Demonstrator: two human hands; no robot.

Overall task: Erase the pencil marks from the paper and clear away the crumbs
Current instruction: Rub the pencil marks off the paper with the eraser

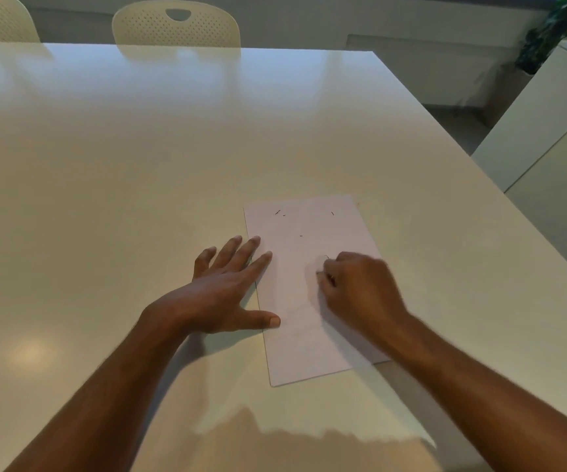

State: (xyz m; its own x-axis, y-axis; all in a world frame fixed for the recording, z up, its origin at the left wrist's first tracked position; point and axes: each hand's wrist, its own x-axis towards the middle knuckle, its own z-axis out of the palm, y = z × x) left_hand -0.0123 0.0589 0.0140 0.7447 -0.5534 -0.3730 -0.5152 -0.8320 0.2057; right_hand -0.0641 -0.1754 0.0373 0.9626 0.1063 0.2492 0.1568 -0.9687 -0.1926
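Note:
A white sheet of paper (pixel 309 342) lies on the table in front of me, slightly turned. Small dark crumbs (pixel 278 212) are scattered near its far end, with a faint pencil line close to my right knuckles. My left hand (pixel 231 287) lies flat with spread fingers across the paper's left edge, pressing it down. My right hand (pixel 360 284) is curled into a fist on the middle of the sheet, pinching a small pale eraser (pixel 319 271) against the paper; most of the eraser is hidden by the fingers.
The white glossy table (pixel 139 165) stretches far ahead and to the left. Two cream chairs (pixel 176 25) stand at its far side. A white cabinet (pixel 547 137) and a plant (pixel 554 32) stand off the right edge.

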